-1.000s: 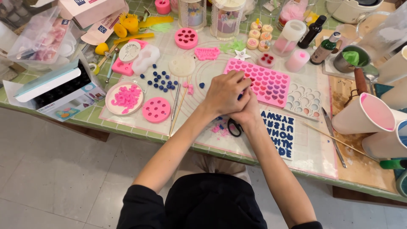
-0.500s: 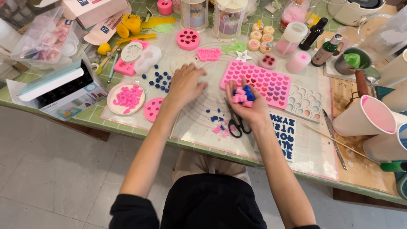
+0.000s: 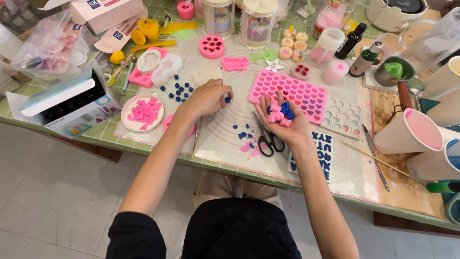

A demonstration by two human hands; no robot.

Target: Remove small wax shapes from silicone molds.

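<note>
Green-tiled tabletop (image 3: 103, 136) under a clear mat, crowded with moulds. Beyond the right hand (image 3: 286, 122) lies a pink heart mould (image 3: 306, 93), its cavities looking empty. That hand is cupped palm-up like a bowl — pink and blue pieces (image 3: 279, 113) heaped inside. The left hand (image 3: 205, 98) reaches left, fingers (image 3: 221, 96) pinched on one blue bead (image 3: 227, 100); scissors (image 3: 266, 136) lie just beside the right wrist.
</note>
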